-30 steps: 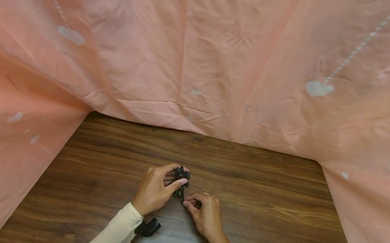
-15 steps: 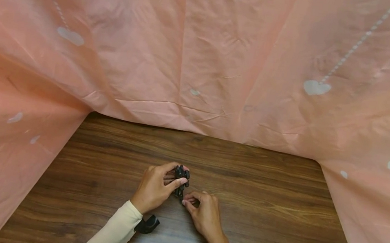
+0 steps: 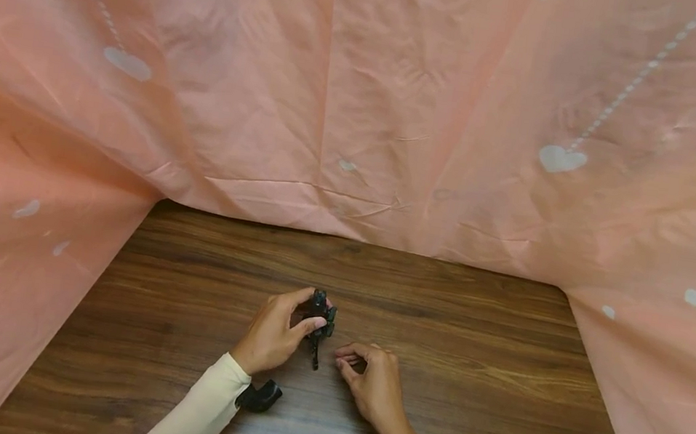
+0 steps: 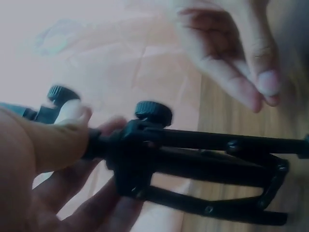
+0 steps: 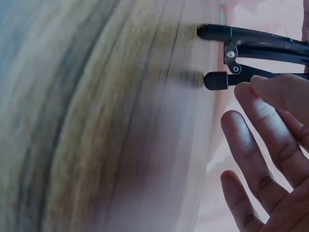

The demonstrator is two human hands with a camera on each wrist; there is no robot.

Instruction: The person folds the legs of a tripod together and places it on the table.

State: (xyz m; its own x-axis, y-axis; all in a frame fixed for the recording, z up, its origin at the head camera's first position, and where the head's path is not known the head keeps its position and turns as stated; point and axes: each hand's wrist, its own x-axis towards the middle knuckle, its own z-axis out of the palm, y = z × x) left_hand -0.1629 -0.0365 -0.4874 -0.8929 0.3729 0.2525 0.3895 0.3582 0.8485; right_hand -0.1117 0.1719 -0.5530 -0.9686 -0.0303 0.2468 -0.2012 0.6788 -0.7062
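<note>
A small black mini tripod (image 3: pixel 319 305) is held up over the table in my left hand (image 3: pixel 272 332), thumb across its upper part. Up close in the left wrist view, the tripod (image 4: pixel 203 166) shows a ribbed knob (image 4: pixel 153 112) on its collar and slim hinged legs lying near one another. A second knob (image 4: pixel 63 94) sits by the left thumb. My right hand (image 3: pixel 373 385) is just right of the leg ends, a small gap away, with thumb and index finger close together and nothing between them. Rubber-like leg tips (image 5: pixel 216 80) show in the right wrist view.
The brown wood-grain table (image 3: pixel 467 365) lies under both hands. A pink cloth (image 3: pixel 389 105) with white hearts hangs along the back and both sides. Black wrist-worn devices (image 3: pixel 259 396) sit at both wrists.
The right fingers, earlier at a leg end of the tripod, have come away to the right. In my left hand the tripod has turned, its legs now pointing more straight toward me.
</note>
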